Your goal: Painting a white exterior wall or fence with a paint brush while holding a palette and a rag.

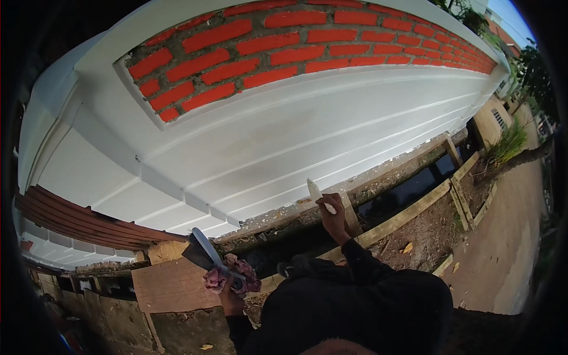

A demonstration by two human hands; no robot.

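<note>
My right hand (334, 222) grips a paintbrush (313, 189) with whitish bristles, its tip pointing up toward the base of the white wall (254, 142). Whether the bristles touch the wall I cannot tell. Lower left, my left hand (231, 300) is closed around a crumpled purple-pink cloth (244, 273). Rising from the cloth is a pale, curved-edged object (205, 244) that looks like a paint container, held along with the cloth. Its inside is hidden from this angle.
Above the white part runs a panel of red-painted bricks (269, 42). Along the wall's foot lies a ditch with dark water (408, 195), edged by a concrete kerb (408, 218). A brown slab (171, 281) spans the left side; a dirt path (497, 254) runs at right.
</note>
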